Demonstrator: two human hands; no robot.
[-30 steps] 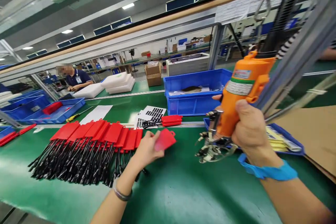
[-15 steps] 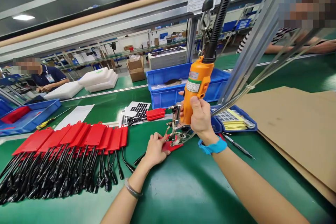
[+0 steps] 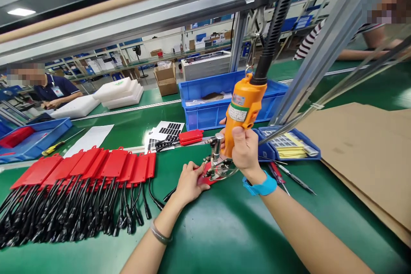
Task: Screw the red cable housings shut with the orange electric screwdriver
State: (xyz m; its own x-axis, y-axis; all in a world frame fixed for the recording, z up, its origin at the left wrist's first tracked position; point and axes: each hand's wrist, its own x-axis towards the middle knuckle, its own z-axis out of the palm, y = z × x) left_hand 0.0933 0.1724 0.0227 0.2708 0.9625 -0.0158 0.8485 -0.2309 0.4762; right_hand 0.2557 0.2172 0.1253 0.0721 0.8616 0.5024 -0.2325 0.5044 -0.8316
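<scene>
My right hand [image 3: 245, 150] is wrapped round an orange electric screwdriver [image 3: 244, 100], which hangs tilted from a hook with a thick black cable. Its metal tip end comes down onto a flat red case [image 3: 209, 179] on the green bench. Thin clear tubing loops round the tip. With closed fingers my left hand [image 3: 190, 182] grips the left side of that case; a black cable end [image 3: 169, 195] sticks out beyond it. To the left, a row of red cases [image 3: 86, 165] overlaps, their black cables [image 3: 80, 209] trailing toward me.
Behind the screwdriver stands a blue bin [image 3: 205, 115]. A smaller blue tray [image 3: 313, 154] holds yellow-edged label sheets, with tweezers [image 3: 298, 180] near it. Cardboard sheets [image 3: 362, 145] lie at right. Printed sheets, more red cases [image 3: 191, 137] and a yellow-handled screwdriver [image 3: 51, 149] lie farther back. Two people sit beyond.
The screwdriver's top has tilted a little to the right, and its tip has shifted slightly on the red case. My left hand stays on the case. The view has shifted slightly.
</scene>
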